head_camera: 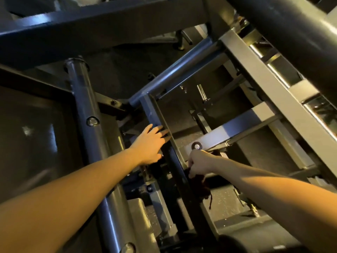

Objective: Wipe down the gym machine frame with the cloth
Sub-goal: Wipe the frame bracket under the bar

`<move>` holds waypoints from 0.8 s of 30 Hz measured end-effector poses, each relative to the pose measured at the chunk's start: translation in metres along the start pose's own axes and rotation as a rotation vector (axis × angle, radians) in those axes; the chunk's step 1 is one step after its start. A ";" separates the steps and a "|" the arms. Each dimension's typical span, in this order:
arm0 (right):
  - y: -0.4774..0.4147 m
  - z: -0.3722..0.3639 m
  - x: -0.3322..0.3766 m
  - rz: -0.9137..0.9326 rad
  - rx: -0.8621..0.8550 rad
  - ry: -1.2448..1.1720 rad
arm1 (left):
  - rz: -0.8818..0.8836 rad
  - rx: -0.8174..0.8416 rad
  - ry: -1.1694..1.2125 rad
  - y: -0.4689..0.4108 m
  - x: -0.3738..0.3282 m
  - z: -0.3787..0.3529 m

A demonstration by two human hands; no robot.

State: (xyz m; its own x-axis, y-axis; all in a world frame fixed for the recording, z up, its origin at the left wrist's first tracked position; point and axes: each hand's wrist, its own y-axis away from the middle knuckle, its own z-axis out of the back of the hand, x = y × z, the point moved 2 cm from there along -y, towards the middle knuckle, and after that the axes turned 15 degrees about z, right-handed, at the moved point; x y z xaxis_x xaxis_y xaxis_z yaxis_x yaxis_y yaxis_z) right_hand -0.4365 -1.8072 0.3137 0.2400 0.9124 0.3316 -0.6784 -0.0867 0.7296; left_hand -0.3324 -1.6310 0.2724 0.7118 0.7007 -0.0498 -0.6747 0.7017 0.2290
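The gym machine frame is dark painted steel, a mesh of square bars and round tubes filling the view. My left hand lies flat with straight fingers against a slanted square bar in the middle. My right hand grips a dark maroon cloth bunched under its fingers and pressed on the lower stretch of the same bar. A frayed thread hangs from the cloth. Most of the cloth is hidden in shadow.
A thick round post with a bolt stands left of my left arm. A silver flat link with a bolted pivot crosses just above my right hand. Pale rails run diagonally at the right. Speckled dark floor shows below.
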 end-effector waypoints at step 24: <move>-0.016 -0.003 0.005 -0.016 -0.446 -0.172 | 0.026 -0.116 -0.065 -0.001 -0.012 -0.016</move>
State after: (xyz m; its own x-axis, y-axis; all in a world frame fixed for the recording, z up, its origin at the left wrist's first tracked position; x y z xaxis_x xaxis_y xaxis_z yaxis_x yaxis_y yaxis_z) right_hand -0.4263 -1.7999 0.3015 0.3388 0.8296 0.4439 -0.8965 0.1414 0.4200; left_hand -0.3436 -1.6378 0.2571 0.7026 0.7114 0.0184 -0.7083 0.6965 0.1152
